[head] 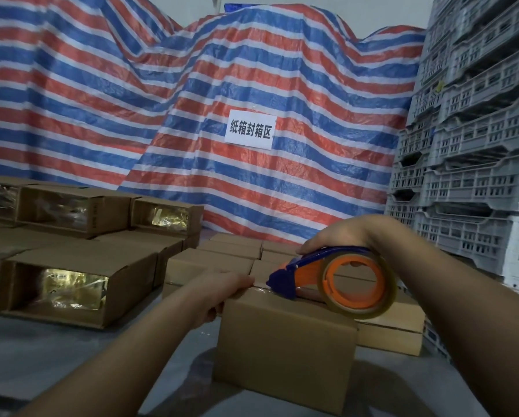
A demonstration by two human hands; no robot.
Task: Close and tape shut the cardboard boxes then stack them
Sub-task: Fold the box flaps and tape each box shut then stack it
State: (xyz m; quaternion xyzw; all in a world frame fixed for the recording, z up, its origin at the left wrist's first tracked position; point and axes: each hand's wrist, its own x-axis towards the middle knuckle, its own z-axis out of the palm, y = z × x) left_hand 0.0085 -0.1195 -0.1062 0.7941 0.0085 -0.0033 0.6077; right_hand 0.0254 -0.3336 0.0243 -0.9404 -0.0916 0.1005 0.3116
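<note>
Closed brown cardboard box (pixel 285 347) sits centre; right hand (pixel 339 233) grip holds blue-and-orange tape dispenser (pixel 336 278) on the box's top seam, left hand (pixel 222 291) grip clasps its left top edge

Two bare forearms reach into the frame from the lower left and lower right. The left hand (pixel 222 288) and right hand (pixel 339 233) wear no gloves, rings or watch, and no sleeves show.

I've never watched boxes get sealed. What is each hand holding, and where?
The right hand grips the tape dispenser over its blue top. The left hand holds the cardboard box at its top far-left corner.
</note>
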